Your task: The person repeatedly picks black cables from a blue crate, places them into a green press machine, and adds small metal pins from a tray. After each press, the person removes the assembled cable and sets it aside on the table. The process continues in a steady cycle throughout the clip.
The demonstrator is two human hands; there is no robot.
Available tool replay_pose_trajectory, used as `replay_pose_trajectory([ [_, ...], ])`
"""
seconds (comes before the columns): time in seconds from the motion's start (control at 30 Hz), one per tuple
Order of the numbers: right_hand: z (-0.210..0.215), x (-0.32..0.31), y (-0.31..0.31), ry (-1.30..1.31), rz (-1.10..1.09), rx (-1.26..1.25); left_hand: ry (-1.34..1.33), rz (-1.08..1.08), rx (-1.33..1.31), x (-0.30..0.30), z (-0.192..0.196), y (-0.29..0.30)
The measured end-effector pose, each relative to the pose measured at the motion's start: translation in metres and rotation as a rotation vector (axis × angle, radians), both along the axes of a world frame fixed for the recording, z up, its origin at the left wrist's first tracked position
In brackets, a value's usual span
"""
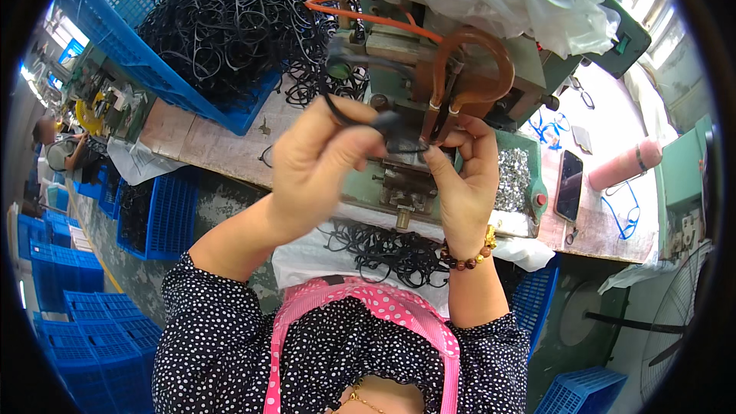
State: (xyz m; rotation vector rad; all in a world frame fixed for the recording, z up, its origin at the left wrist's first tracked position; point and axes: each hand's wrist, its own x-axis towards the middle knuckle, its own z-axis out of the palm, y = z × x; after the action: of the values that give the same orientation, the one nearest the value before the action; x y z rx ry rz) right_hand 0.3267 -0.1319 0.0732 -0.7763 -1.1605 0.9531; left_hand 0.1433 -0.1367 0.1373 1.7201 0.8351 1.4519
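My left hand (307, 155) is closed around a black eyeglass frame (343, 116) in front of a green bench machine (402, 184); the hand and frame are smeared by motion. A dark part of the frame reaches toward the machine's jaws. My right hand (469, 184) has its thumb and fingertips pinched together right below the two brown prongs (440, 119) of the machine. What lies between those fingertips is too small to make out. Beside that hand is a green tray (529, 149) of small shiny metal pieces (512, 176). Several black frames (391, 251) lie on my lap.
A blue basket (126, 50) heaped with black frames (230, 27) stands at the back left. On the right of the bench are a phone (569, 185), a pink bottle (625, 165) and blue glasses (629, 220). A fan (675, 330) stands at the lower right.
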Motion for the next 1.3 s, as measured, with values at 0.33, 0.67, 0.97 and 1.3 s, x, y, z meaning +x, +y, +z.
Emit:
replay_pose_trajectory([
  [0.33, 0.000, 0.049, -0.013, -0.072, -0.219, -0.003, 0.175, -0.103, 0.055, 0.029, -0.010, 0.015],
  [0.67, -0.061, 0.119, -0.023, -0.053, -0.680, -0.233, 0.190, -0.066, 0.279, 0.034, -0.026, 0.020],
  [0.97, -0.070, 0.104, -0.029, -1.219, -0.577, -0.006, 0.237, 0.027, 0.548, 0.028, -0.026, 0.022],
  [1.3, -0.054, 0.097, -0.026, -1.113, -0.713, 0.062, 0.128, 0.025, 0.373, 0.040, -0.026, 0.009],
])
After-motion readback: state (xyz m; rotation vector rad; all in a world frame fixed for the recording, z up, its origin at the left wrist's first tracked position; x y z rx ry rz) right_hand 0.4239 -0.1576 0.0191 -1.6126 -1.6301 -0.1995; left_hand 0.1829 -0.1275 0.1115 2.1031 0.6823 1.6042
